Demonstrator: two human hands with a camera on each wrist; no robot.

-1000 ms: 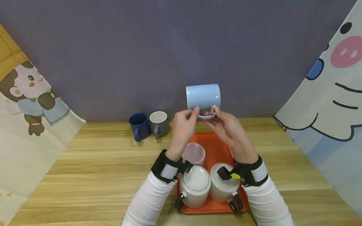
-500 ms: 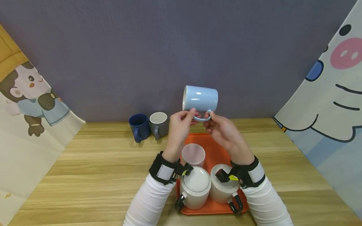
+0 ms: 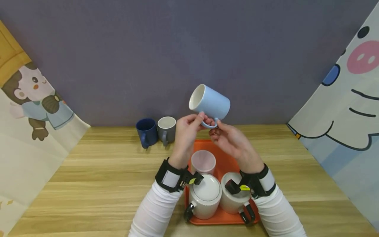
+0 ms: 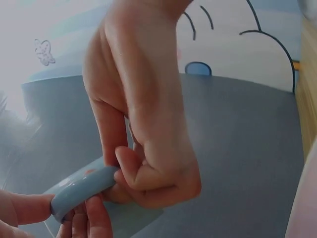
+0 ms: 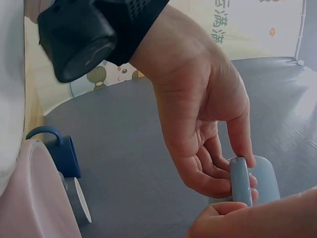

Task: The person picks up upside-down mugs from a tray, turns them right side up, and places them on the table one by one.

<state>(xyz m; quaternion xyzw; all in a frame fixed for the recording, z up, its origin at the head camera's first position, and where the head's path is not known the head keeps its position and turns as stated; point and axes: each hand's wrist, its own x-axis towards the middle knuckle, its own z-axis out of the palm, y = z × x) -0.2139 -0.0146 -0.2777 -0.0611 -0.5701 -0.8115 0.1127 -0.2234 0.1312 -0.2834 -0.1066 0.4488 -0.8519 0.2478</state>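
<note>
A light blue mug (image 3: 214, 102) is held up above the far end of the tray, tilted on its side with its mouth facing upper left. My left hand (image 3: 187, 133) pinches the mug's handle near the rim end between thumb and fingers. At the base end of the same handle, my right hand (image 3: 235, 141) pinches it with thumb and fingertips. Both hands appear close together around the blue handle (image 4: 81, 193) in the left wrist view. The right wrist view shows the handle (image 5: 240, 181) between the hands, with much of the mug hidden.
An orange tray (image 3: 226, 153) below carries a pink cup (image 3: 203, 161) and two off-white mugs with black handles, one on the left (image 3: 205, 197) and one on the right (image 3: 234, 199). A navy mug (image 3: 147, 131) and a grey mug (image 3: 167, 130) stand by the back wall.
The blue mug has turned from lying level to tilted, its mouth swinging up and left and now visible. Both hands have shifted slightly left, still on the handle.
</note>
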